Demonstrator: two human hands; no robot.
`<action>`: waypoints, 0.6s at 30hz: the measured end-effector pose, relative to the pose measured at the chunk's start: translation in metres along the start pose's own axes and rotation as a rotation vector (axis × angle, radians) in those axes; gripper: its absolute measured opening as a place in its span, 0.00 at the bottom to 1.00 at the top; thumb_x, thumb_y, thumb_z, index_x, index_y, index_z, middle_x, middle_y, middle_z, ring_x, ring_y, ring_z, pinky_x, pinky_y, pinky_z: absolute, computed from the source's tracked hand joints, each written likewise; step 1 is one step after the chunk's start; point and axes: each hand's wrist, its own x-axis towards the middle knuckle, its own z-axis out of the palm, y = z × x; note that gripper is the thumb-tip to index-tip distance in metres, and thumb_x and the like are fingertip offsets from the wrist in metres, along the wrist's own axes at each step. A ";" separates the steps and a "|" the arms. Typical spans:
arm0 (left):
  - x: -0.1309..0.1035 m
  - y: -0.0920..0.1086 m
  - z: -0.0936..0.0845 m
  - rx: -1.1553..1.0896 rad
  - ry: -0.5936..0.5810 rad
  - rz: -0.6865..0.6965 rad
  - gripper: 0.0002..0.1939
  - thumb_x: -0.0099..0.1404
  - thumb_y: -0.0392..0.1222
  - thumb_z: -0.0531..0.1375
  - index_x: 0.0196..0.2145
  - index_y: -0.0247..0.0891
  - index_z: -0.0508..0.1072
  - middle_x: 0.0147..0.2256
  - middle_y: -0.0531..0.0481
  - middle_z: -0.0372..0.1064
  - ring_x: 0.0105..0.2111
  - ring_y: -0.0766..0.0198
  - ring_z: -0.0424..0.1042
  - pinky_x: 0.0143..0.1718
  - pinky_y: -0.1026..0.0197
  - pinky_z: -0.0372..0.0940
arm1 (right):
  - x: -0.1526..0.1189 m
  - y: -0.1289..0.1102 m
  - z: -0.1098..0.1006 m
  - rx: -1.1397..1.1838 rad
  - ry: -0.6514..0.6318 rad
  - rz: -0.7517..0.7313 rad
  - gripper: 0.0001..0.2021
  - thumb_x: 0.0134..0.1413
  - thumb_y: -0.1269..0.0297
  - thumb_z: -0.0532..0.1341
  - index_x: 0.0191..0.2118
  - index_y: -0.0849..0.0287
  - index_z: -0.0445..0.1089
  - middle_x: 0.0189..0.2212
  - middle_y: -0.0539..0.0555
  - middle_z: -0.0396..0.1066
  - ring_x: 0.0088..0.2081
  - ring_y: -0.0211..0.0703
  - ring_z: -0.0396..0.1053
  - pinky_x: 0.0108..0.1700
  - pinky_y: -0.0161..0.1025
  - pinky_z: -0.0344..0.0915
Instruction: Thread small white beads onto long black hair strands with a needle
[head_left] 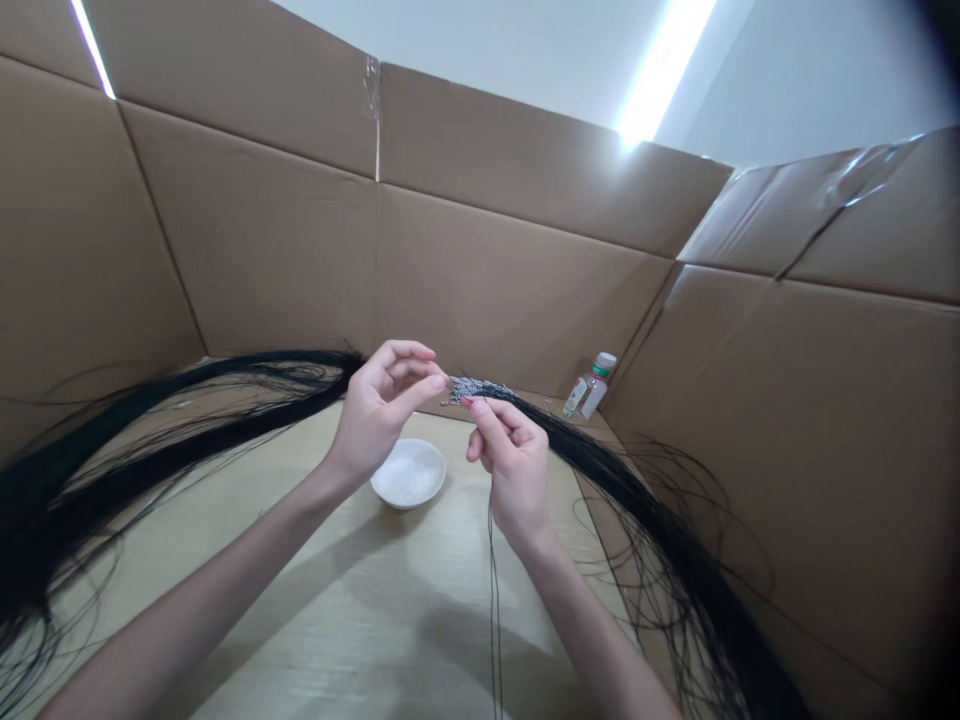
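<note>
Above the table, the thumb and fingers of my left hand [386,405] are closed in a pinch. What sits at its fingertips is too small to make out. A little to the right, my right hand [510,465] pinches thin black cord between thumb and forefinger. Two strands of the black cord [493,600] hang below that hand toward the front of the table. Just beyond the fingertips lies a heap of small silvery pieces [469,386], next to the end of a long black bundle of strands [622,470].
A white bowl [407,502] stands beneath my left hand. Another thick black bundle [187,425] stretches across the left side. A small clear bottle with a green-and-white top [590,387] stands at the back right. Tall cardboard walls [510,280] enclose the pale table [322,610].
</note>
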 end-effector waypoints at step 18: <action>-0.017 -0.127 -0.033 1.204 -0.964 -0.361 0.13 0.72 0.46 0.62 0.48 0.36 0.75 0.47 0.44 0.75 0.44 0.56 0.76 0.46 0.49 0.73 | 0.002 -0.015 -0.017 -0.160 0.005 -0.125 0.06 0.56 0.61 0.70 0.35 0.56 0.84 0.17 0.45 0.63 0.18 0.29 0.53 0.20 0.30 0.51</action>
